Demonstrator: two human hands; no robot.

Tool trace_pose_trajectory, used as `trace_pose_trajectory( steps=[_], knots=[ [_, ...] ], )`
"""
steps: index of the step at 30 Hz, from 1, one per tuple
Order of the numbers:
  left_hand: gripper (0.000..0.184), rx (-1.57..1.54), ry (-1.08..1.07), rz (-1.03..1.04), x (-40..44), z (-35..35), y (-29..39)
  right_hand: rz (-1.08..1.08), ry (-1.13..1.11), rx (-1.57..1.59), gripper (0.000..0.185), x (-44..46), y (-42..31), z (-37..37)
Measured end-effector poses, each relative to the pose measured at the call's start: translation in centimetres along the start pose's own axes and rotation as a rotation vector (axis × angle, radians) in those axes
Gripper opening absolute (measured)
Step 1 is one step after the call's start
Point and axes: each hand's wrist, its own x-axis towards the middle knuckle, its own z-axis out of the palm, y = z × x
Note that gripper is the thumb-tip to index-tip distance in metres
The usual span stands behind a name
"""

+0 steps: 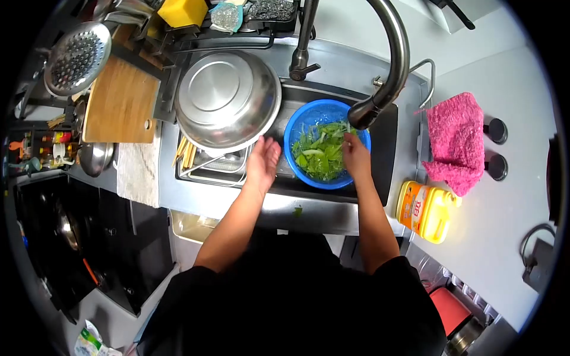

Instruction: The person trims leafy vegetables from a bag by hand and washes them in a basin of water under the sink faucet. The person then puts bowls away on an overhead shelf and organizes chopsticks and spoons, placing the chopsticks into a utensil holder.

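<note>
A blue plastic basin (291, 155) stands in the dark sink under the faucet and holds green leafy vegetables (317, 151) in what looks like water. My right hand (357, 159) reaches over the basin's right side, its fingers pinched together at the leaves. What exactly lies between those fingertips is partly hidden. My left hand (263, 165) is held left of the basin, fingers loosely stretched and nothing seen in it. Close beside its fingertips is the rim of a large steel bowl (222, 95), turned upside down over a wire rack (222, 169).
The dark faucet (396, 59) arches over the basin's right edge. To the right are a pink cloth (457, 139) and a yellow jug (427, 210). At left stand a wooden cutting board (119, 101) and a perforated ladle (78, 59). A leaf scrap (297, 210) lies on the sink's front edge.
</note>
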Motion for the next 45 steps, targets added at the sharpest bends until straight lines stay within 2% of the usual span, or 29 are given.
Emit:
trace_pose_trajectory(
  steps=[2,3,6,9,12,13,16,17,18,20,21,22,23,26,27,28,29,31,32,33,35,36,37,38,39,40,42,44,45],
  knots=[
    [0.035,-0.16,-0.008,0.01,0.4,1.4,0.9,-0.172,0.069,-0.183,0.024,-0.1,1.4,1.6],
    [0.033,-0.211,-0.008,0.016,0.6,2.1,1.1,-0.052,-0.04,-0.056,0.028,-0.6,-1.4,0.3],
    [0.022,-0.335,-0.036,0.062,0.5,2.6,1.4,0.113,-0.342,0.151,0.033,-2.1,-3.9,1.0],
    [0.02,-0.312,-0.161,0.148,1.4,2.6,2.6,0.141,-0.501,0.674,0.045,-2.2,-4.6,5.0],
    [0.018,-0.274,-0.263,0.148,1.2,1.4,4.0,0.396,-0.523,1.084,0.062,-0.9,-9.2,6.4],
    [0.019,-0.238,-0.297,0.141,0.4,1.0,4.5,0.404,-0.581,1.175,0.074,-0.1,-9.9,7.1],
    [0.025,-0.042,-0.333,0.186,-4.0,1.0,5.0,0.525,-0.651,1.491,0.08,1.0,-12.7,7.7],
    [0.031,-0.004,-0.289,0.163,-4.5,0.0,4.9,0.503,-0.724,1.528,0.075,1.2,-12.5,7.9],
    [0.034,0.033,-0.305,0.151,-5.2,-1.0,4.8,0.584,-0.686,1.592,0.067,0.9,-12.9,8.2],
    [0.036,0.127,-0.334,0.156,-7.0,-3.1,4.7,0.667,-0.61,1.573,0.06,-0.3,-12.1,9.1],
    [0.04,0.195,-0.392,0.183,-7.6,-4.5,4.7,0.683,-0.657,1.562,0.057,-0.9,-11.4,9.6],
    [0.046,0.247,-0.349,0.206,-9.6,-4.5,5.1,0.701,-0.693,1.552,0.055,-1.5,-10.4,10.2],
    [0.041,0.313,-0.293,0.259,-11.8,-4.7,5.5,0.724,-0.714,1.541,0.052,-2.3,-9.1,10.7],
    [0.023,0.745,-0.163,0.315,-16.6,-9.4,8.6,0.627,-0.878,1.24,0.049,-6.0,-6.3,12.2],
    [0.037,0.76,-0.113,0.429,-18.9,-11.0,9.5,0.592,-0.865,1.176,0.047,-7.6,-7.3,11.8],
    [0.026,0.883,0.079,0.312,-22.2,-12.8,11.6,0.562,-0.852,1.113,0.046,-9.3,-9.6,11.0],
    [0.023,0.736,-0.044,0.439,-23.8,-19.0,13.6,0.436,-0.943,1.119,0.046,-10.3,-12.9,9.5],
    [0.022,0.585,0.309,0.68,-31.5,-16.8,16.4,0.245,-1.075,1.134,0.043,-10.4,-16.4,7.3],
    [0.019,0.636,0.493,0.764,-34.5,-15.5,18.0,0.188,-1.111,1.154,0.041,-10.5,-16.9,7.2],
    [0.018,0.679,0.436,0.85,-36.9,-19.1,20.4,0.134,-1.063,1.068,0.037,-9.4,-16.6,7.0],
    [0.026,0.75,0.481,1.037,-40.0,-19.4,23.5,0.111,-0.911,1.017,0.032,-6.7,-15.1,4.7],
    [0.028,0.792,0.513,1.102,-40.9,-19.2,25.0,0.138,-0.832,0.965,0.036,-5.0,-13.5,3.4],
    [0.029,0.971,0.5,1.113,-41.8,-19.9,26.8,0.249,-0.727,1.094,0.046,-3.8,-13.1,1.1],
    [0.031,1.146,0.481,1.124,-42.4,-20.4,28.4,0.346,-0.758,1.344,0.053,-2.9,-10.3,0.3],
    [0.032,1.239,0.566,1.11,-42.3,-19.6,29.4,0.544,-0.649,1.001,0.061,-1.6,-7.9,-0.1],
    [0.033,1.325,0.651,1.098,-41.7,-18.9,30.4,0.309,-0.428,0.421,0.062,-2.3,-6.9,-0.4],
    [0.031,1.458,0.682,1.285,-39.4,-19.3,31.8,-0.17,0.067,-0.715,0.063,-4.4,-6.4,-0.7],
    [0.026,1.562,0.759,1.319,-37.3,-20.6,32.7,-0.028,0.112,-0.31,0.063,-5.7,-10.9,0.1],
    [0.023,1.632,0.683,1.407,-35.9,-20.6,33.0,-0.163,0.115,-0.288,0.065,-6.6,-13.1,1.5]
  ],
)
